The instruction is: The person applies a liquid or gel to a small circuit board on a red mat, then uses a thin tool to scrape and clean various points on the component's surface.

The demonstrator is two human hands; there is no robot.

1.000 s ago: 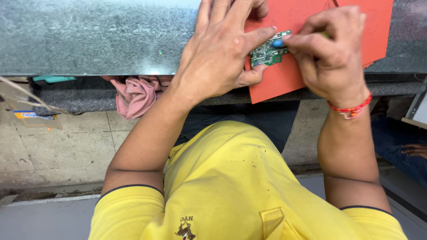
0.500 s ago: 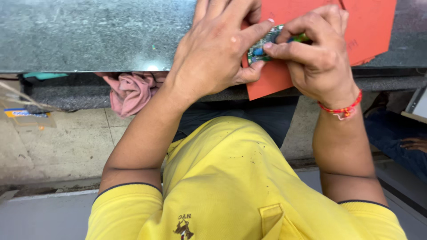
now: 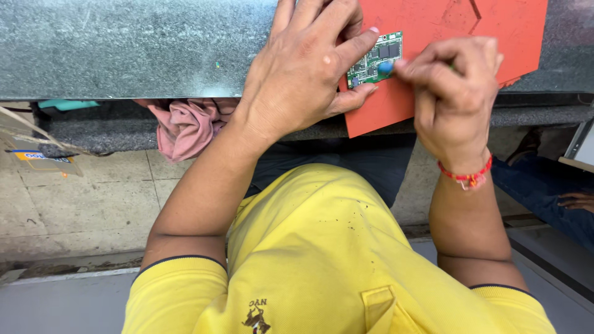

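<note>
In front of me runs a grey, speckled metal surface (image 3: 124, 49) with a dark padded ledge (image 3: 93, 133) beneath its edge. Below, the floor (image 3: 74, 204) is worn, stained concrete slabs with joints, lit evenly. A pink cloth (image 3: 185, 127) hangs under the ledge.

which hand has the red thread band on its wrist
The right hand, pinching at the green circuit board's edge, wears the red thread band. The left hand, steadying the board, has a bare wrist.

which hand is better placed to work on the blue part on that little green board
Right, probably. The right hand has its fingertips pinched at the blue part on the circuit board, while the left hand is busy holding the board.
</note>
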